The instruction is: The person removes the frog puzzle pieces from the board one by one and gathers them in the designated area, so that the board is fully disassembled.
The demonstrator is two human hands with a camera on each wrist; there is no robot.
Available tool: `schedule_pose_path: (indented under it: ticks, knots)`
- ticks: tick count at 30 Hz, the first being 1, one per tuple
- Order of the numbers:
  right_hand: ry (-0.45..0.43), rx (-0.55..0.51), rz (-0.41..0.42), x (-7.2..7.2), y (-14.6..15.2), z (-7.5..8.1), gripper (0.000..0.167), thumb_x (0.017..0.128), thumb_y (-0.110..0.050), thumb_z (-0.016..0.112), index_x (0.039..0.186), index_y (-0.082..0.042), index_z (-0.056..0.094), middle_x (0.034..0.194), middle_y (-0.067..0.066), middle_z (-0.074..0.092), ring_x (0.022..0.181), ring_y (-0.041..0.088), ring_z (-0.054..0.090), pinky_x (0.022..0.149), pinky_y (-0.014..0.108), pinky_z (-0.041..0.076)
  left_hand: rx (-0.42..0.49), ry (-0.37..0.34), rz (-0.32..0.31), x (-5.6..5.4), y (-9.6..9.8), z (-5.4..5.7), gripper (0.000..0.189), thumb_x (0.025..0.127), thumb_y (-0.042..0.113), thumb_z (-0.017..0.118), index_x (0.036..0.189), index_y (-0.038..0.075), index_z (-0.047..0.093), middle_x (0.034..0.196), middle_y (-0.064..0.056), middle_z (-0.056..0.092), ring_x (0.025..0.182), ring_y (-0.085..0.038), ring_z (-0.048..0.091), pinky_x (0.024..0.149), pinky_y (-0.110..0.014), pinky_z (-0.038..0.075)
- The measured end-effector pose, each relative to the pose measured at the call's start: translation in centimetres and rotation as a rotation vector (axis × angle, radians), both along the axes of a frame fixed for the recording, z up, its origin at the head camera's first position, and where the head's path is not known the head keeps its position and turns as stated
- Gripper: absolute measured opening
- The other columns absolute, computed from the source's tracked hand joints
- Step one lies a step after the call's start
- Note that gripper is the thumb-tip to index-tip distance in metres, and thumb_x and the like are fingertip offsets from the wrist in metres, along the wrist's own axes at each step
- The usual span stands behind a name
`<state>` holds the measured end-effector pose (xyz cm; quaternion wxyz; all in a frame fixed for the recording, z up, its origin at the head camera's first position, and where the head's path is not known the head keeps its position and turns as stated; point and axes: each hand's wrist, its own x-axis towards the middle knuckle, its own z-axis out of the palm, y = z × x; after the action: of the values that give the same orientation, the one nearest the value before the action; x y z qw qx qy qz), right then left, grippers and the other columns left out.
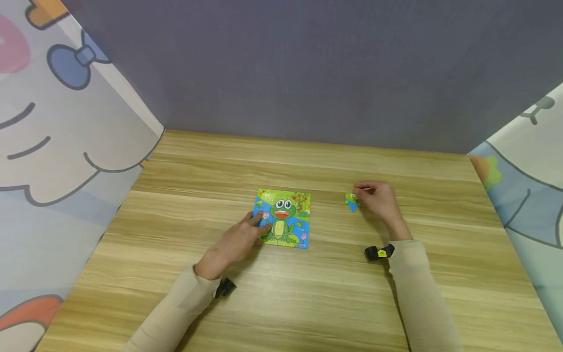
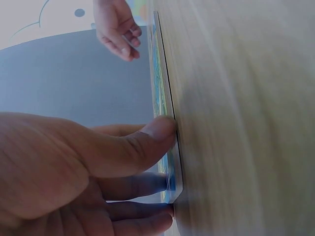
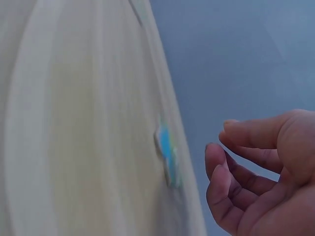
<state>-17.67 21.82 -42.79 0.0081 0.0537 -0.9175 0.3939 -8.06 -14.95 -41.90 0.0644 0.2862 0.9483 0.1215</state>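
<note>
A square frog puzzle [image 1: 288, 215] lies flat on the table. My left hand [image 1: 235, 239] rests at its left side, with fairly straight fingers over the picture. In the left wrist view, the left thumb [image 2: 161, 129] touches the board's side edge, and other fingers reach its corner. To the right, a small blue and green jigsaw piece [image 1: 352, 201] lies on the wood. Beside and above it is my right hand [image 1: 379, 198]. The right wrist view shows that hand [image 3: 261, 172] apart from the piece [image 3: 167, 152], fingers loosely bent and nothing between them.
The wood-grain table [image 1: 334, 298] runs back to a plain grey panel [image 1: 299, 73]. Cartoon-printed walls [image 1: 66, 122] stand at both sides. Each wrist wears a black camera mount [image 1: 378, 252].
</note>
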Motion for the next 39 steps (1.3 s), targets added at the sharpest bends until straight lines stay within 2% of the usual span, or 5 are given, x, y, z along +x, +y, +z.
schedule_pose_path:
  ticks: [7, 14, 25, 32, 39]
  knots:
    - [-0.052, -0.077, 0.051, 0.0, -2.9, 1.1, 0.026, 0.098, -0.015, 0.064, 0.117, 0.001, 0.072, 0.113, 0.024, 0.073, 0.090, 0.029, 0.071, 0.068, 0.019, 0.051, 0.005, -0.012, 0.001, 0.0, 0.0, -0.1, 0.043, 0.088, 0.005, 0.073, 0.130, 0.004, 0.067, 0.145, -0.035, 0.049, 0.129, -0.058, 0.051, 0.098, -0.056, 0.052]
    - [-0.085, -0.142, 0.157, -0.3, -7.2, 1.0, 0.024, 0.096, -0.012, 0.066, 0.115, 0.000, 0.072, 0.108, 0.023, 0.074, 0.079, 0.032, 0.071, 0.057, 0.027, 0.054, 0.001, -0.014, 0.000, 0.1, 0.0, -0.2, 0.042, 0.088, 0.004, 0.072, 0.129, 0.003, 0.067, 0.143, -0.036, 0.050, 0.128, -0.059, 0.051, 0.098, -0.058, 0.052]
    - [-0.113, -0.159, 0.307, -0.5, -13.0, 0.7, 0.022, 0.097, -0.011, 0.065, 0.116, -0.002, 0.072, 0.116, 0.017, 0.073, 0.096, 0.030, 0.071, 0.079, 0.036, 0.059, 0.005, -0.025, -0.004, 0.1, 0.1, 0.0, 0.044, 0.088, 0.006, 0.072, 0.131, 0.004, 0.066, 0.145, -0.035, 0.049, 0.130, -0.058, 0.050, 0.100, -0.057, 0.051]
    - [-0.116, -0.112, 0.360, -0.6, -15.1, 0.5, 0.026, 0.094, -0.010, 0.068, 0.119, -0.003, 0.071, 0.121, 0.015, 0.072, 0.096, 0.026, 0.070, 0.075, 0.030, 0.056, -0.011, -0.013, -0.013, 0.1, 0.0, 0.0, 0.044, 0.088, 0.007, 0.073, 0.132, 0.006, 0.065, 0.145, -0.035, 0.049, 0.130, -0.056, 0.051, 0.101, -0.057, 0.051]
    - [-0.113, -0.108, 0.438, -0.8, -16.1, 0.3, 0.029, 0.092, -0.007, 0.070, 0.120, 0.000, 0.070, 0.119, 0.017, 0.071, 0.074, 0.015, 0.063, 0.064, 0.022, 0.049, -0.019, 0.010, -0.025, 0.0, -0.2, 0.0, 0.044, 0.088, 0.011, 0.074, 0.131, 0.008, 0.065, 0.144, -0.034, 0.050, 0.128, -0.056, 0.052, 0.097, -0.063, 0.051]
